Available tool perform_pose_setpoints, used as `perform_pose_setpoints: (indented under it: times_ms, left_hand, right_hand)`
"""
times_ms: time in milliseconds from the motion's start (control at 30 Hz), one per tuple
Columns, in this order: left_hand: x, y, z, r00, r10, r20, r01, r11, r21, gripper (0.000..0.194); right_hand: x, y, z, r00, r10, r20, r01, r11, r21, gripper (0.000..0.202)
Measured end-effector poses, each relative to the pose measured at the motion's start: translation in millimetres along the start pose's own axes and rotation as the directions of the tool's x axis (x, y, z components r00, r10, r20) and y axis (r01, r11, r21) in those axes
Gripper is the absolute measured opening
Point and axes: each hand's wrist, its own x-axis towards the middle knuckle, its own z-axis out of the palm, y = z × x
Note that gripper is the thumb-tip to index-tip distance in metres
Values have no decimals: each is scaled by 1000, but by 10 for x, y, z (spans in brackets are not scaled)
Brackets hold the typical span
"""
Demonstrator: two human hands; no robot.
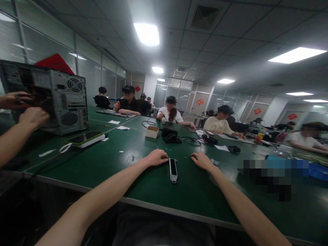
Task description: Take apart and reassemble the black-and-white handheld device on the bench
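Note:
A slim white device with a long dark screen lies flat on the green tabletop, its rounded end pointing toward me. My left hand rests on the table just left of the device's far end. Its fingers are curled together close to that end, and whatever is in them is too small to make out. To the right of the device, apart from it, my right hand rests on the table with loosely bent fingers and holds nothing visible. A small clear plastic piece lies beside the right wrist.
Ahead stand a small open box and a black stand-like object among cables. A phone lies on a white block at left. Another person's hands reach into an open computer case. A blue basket stands far right.

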Motion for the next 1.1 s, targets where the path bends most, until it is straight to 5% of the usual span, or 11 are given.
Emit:
perform_pose_setpoints:
  times_ms: [467, 933, 1100]
  left_hand:
    - [13, -14, 46, 998, -58, 18, 58, 998, 18, 22]
    - [22, -9, 88, 1000, -22, 12, 22, 1000, 20, 23]
    - [16, 12, 64, 1000, -6, 11, 6, 1000, 13, 22]
  right_hand:
    - [31, 178, 50, 994, 112, -13, -112, 991, -74, 33]
    - [82, 285, 32, 998, 37, -55, -33, 997, 76, 30]
    - [28, 326, -10, 993, 105, -48, -107, 994, -31, 32]
